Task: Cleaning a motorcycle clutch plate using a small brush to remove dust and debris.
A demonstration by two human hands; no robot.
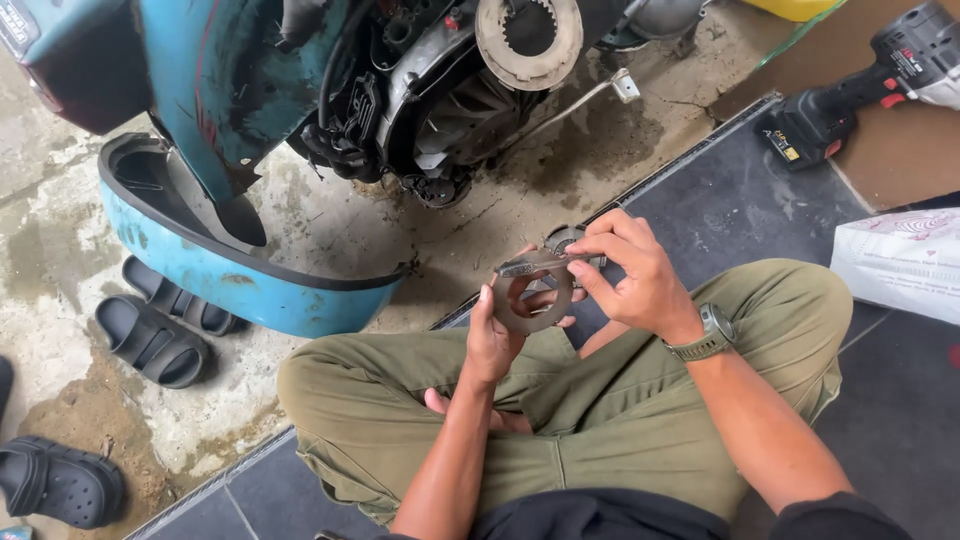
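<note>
I sit cross-legged in olive trousers on dark floor tiles. My left hand (pixel 493 335) holds a flat grey metal ring (pixel 530 322) upright by its lower left edge. My right hand (pixel 632 272), with a watch on its wrist, pinches a small grey metal tool (pixel 530 265) laid across the top of the ring. Just behind the hands, a round metal part (pixel 562 240) lies on the floor, mostly hidden.
An opened blue scooter (pixel 220 90) with its engine (pixel 440 110) and a clutch disc (pixel 530 40) exposed stands ahead on stained concrete. A loose blue body panel (pixel 240 280) lies beside black sandals (pixel 160 320). A cordless drill (pixel 860 85) and white bag (pixel 900 262) lie right.
</note>
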